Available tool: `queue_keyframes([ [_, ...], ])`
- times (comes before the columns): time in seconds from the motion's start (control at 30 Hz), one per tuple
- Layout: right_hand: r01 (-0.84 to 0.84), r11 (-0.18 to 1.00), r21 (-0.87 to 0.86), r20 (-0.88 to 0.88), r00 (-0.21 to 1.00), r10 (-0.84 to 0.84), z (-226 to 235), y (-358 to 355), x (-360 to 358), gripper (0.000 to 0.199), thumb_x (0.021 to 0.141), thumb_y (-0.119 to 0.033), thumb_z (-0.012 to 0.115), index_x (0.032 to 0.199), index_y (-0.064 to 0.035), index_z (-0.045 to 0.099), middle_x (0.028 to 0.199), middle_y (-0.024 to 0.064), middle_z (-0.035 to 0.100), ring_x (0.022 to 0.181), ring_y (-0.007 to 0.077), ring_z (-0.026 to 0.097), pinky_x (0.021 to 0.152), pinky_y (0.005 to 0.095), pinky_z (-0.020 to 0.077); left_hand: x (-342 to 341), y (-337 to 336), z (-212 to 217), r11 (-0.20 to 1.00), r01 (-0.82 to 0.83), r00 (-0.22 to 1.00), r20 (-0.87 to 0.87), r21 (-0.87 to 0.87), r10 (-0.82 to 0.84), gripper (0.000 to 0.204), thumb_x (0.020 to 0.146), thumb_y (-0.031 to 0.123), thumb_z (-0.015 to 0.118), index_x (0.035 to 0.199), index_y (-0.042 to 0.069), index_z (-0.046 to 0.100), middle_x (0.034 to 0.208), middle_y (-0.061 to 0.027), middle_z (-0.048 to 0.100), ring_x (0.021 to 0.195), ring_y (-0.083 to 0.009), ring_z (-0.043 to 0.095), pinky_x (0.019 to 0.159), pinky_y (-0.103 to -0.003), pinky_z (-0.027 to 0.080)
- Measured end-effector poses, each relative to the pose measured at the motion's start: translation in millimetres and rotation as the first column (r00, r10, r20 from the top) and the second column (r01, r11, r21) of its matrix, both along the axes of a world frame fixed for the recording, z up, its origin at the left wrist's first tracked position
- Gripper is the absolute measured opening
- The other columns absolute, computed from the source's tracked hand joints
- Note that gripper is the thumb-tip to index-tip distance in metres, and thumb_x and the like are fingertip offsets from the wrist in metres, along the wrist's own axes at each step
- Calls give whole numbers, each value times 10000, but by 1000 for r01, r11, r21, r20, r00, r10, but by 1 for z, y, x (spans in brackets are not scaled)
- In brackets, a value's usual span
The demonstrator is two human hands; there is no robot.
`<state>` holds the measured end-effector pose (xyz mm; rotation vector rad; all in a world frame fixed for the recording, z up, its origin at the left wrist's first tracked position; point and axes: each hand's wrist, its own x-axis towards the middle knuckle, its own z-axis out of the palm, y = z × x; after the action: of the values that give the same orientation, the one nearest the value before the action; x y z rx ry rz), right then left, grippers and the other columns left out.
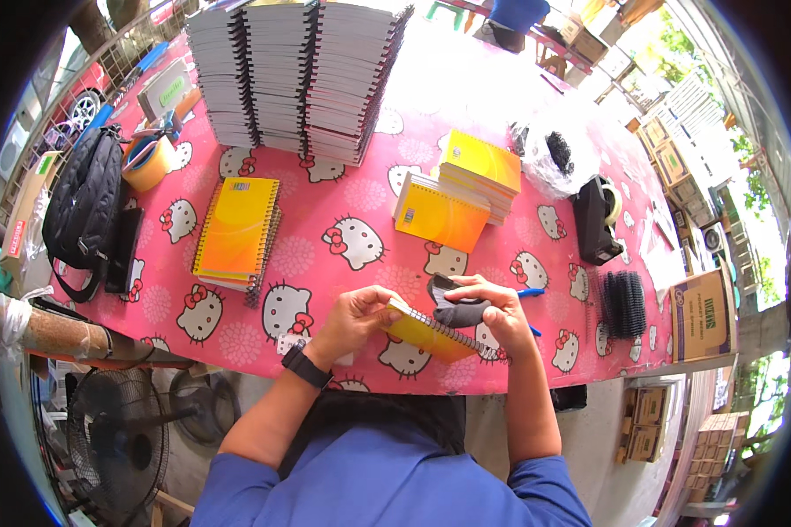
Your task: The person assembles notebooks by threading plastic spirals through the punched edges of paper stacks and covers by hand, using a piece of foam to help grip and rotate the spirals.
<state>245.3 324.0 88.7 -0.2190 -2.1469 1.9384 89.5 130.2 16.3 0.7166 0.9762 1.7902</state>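
Observation:
A yellow notebook (426, 339) with a dark spiral binding is tilted at the table's near edge, its coil side facing up and to the right. My left hand (358, 321) pinches its upper left corner. In my right hand (494, 309) is a dark grey hand tool (462, 314) with a lighter metallic part, held just above the coil; its exact kind I cannot make out. Blue pens (531, 292) lie beside my right hand, partly covered by it. Beyond my hands sit yellow-orange books (442, 213) without visible coils.
Spiral-bound notebooks (235, 230) are piled at left, below tall notebook stacks (277, 79). A black backpack (86, 206) lies at far left. To the right are a tape dispenser (594, 224), black coils (624, 304), a plastic bag (564, 165) and a cardboard box (703, 314). A fan (119, 430) stands below.

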Motion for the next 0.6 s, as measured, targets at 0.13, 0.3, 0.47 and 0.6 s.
queue_keyframes([
  [0.13, 196, 619, 761, -164, 980, -109, 37, -26, -5, 551, 540, -359, 832, 991, -76, 688, 1201, 178, 553, 1045, 323, 509, 914, 419, 411, -1, -3, 4, 998, -31, 999, -28, -53, 29, 170, 886, 88, 632, 1017, -18, 613, 918, -30, 658, 810, -81, 605, 737, -246, 510],
  [0.3, 3, 410, 912, -60, 990, 127, 10, -79, 3, 571, 534, -346, 843, 1012, -89, 666, 1299, 153, 448, 1020, 318, 512, 848, 410, 460, -2, -1, -2, 987, -104, 977, -198, -122, 79, 167, 882, 80, 634, 1017, -17, 620, 905, -28, 659, 800, -72, 598, 713, -224, 498],
  [0.47, 168, 681, 713, -152, 985, -84, 46, -48, 2, 591, 516, -309, 879, 1022, -71, 685, 1175, 142, 567, 1034, 308, 525, 893, 399, 436, -3, -3, -7, 991, -121, 969, -208, 59, 131, 154, 822, 54, 691, 969, 13, 666, 978, -38, 632, 885, -90, 587, 736, -236, 499],
  [0.6, 43, 998, 37, 71, 996, -46, 22, -15, 18, 536, 736, -448, 701, 1025, 3, 682, 1162, 190, 574, 1109, 261, 526, 952, 368, 385, -6, -1, 8, 972, -170, 714, -660, 159, 233, 105, 803, -15, 678, 903, 14, 695, 977, -61, 607, 865, -138, 618, 739, -252, 530],
])
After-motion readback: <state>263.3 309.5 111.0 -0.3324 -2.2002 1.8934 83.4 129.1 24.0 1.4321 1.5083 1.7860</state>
